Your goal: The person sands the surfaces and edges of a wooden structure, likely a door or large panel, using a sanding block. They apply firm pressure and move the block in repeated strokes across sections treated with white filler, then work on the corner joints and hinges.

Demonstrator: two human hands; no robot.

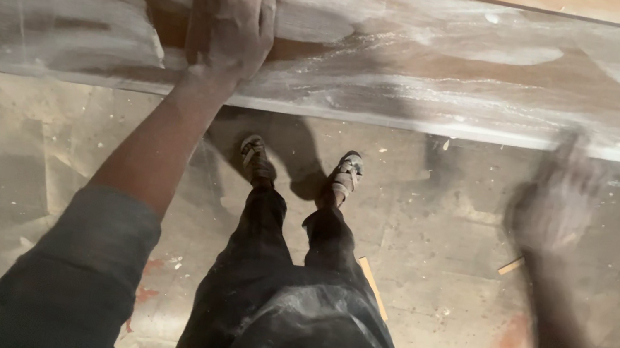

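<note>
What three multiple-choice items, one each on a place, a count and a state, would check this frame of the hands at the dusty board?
1. Where is the left hand?
A. Flat on the white-smeared board
B. On the floor
C. On the person's knee

2. How many feet show below the board?
A. One
B. Two
C. None

3. What state is the right hand in?
A. Gripping a tool on the board
B. Resting flat on the board
C. Blurred, off the board, above the floor

Answers:
1 A: the palm lies spread on the board's dusty surface.
2 B: the left foot and the right foot stand side by side on the floor.
3 C: the hand is smeared by blur, mostly below the board's near edge, and no tool can be made out in it.
</note>
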